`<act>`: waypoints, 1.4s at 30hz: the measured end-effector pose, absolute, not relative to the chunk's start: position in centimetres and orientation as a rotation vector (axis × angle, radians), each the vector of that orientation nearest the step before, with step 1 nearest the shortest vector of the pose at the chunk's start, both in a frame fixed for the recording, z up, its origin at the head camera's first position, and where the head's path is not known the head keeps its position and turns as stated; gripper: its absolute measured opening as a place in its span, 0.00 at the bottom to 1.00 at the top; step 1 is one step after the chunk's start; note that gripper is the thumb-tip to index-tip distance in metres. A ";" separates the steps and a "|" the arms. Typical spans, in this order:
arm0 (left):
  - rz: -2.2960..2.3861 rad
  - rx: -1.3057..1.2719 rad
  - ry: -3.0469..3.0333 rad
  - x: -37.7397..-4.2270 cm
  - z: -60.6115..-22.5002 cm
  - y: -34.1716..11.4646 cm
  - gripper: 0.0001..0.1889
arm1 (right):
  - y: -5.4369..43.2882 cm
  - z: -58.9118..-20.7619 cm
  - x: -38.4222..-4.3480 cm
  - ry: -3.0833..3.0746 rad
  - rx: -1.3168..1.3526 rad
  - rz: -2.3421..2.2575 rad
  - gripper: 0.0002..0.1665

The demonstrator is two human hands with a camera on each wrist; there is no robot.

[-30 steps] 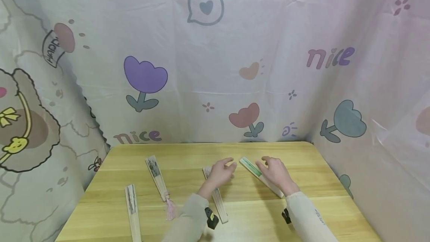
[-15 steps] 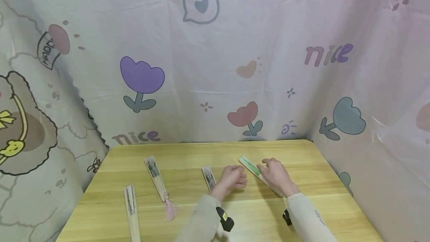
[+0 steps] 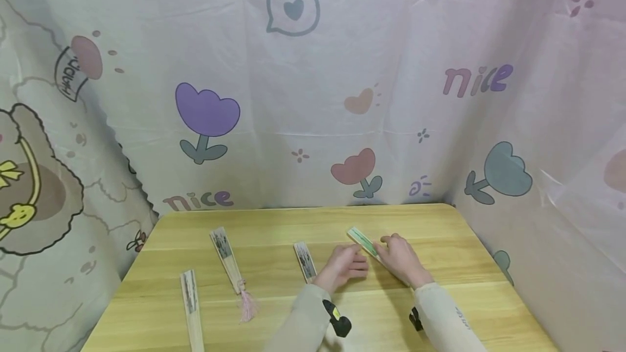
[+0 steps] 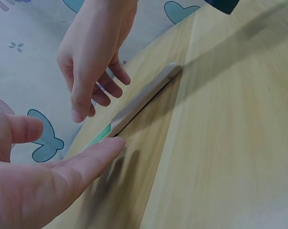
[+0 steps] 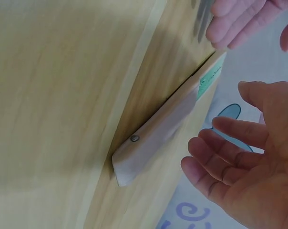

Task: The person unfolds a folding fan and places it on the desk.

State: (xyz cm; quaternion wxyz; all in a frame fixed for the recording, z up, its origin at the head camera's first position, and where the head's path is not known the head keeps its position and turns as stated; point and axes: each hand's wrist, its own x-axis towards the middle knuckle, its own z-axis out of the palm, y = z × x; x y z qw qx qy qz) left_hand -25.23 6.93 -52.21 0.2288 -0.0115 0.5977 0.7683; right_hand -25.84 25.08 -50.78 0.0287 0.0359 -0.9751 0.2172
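A folded hand fan with a green printed strip (image 3: 363, 240) lies slantwise on the table's right half. Over its near part hovers my right hand (image 3: 402, 261), fingers loosely bent and holding nothing. To the fan's left is my left hand (image 3: 344, 266), its fingers stretched toward the fan and nothing in them. In the left wrist view, a left fingertip (image 4: 116, 143) appears close beside the fan (image 4: 143, 99); contact cannot be told. The right wrist view shows the fan's riveted pale end (image 5: 129, 155) and relaxed right fingers (image 5: 220, 152) apart from it.
A dark-patterned folded fan (image 3: 305, 261) lies partly hidden under my left forearm. Farther left are a fan (image 3: 227, 259) with a pink tassel (image 3: 248, 305) and another fan (image 3: 193, 308) near the front edge. A printed curtain (image 3: 293, 96) surrounds the wooden table (image 3: 274, 221).
My left hand has moved right, from above the middle fan to beside the green one. The right hand has stayed over the green fan, sinking slightly. The head view has shifted a little.
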 end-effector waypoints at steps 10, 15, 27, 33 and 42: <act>2.141 -0.055 1.538 -25.5 -52.9 8.5 0.25 | 25.0 -51.3 -26.0 -3.021 0.118 0.642 0.27; 2.145 -0.082 1.531 -25.5 -53.4 8.4 0.26 | 24.8 -51.6 -25.9 -3.033 0.117 0.656 0.27; 2.211 -0.075 1.470 -25.6 -54.1 9.5 0.23 | 24.7 -52.1 -25.9 -3.043 0.126 0.705 0.15; 2.222 -0.079 1.453 -25.4 -54.4 10.1 0.23 | 24.8 -52.6 -25.7 -3.034 0.090 0.720 0.14; 2.259 -0.134 1.390 -26.0 -54.7 10.0 0.27 | 24.6 -52.9 -26.1 -2.979 0.132 0.731 0.09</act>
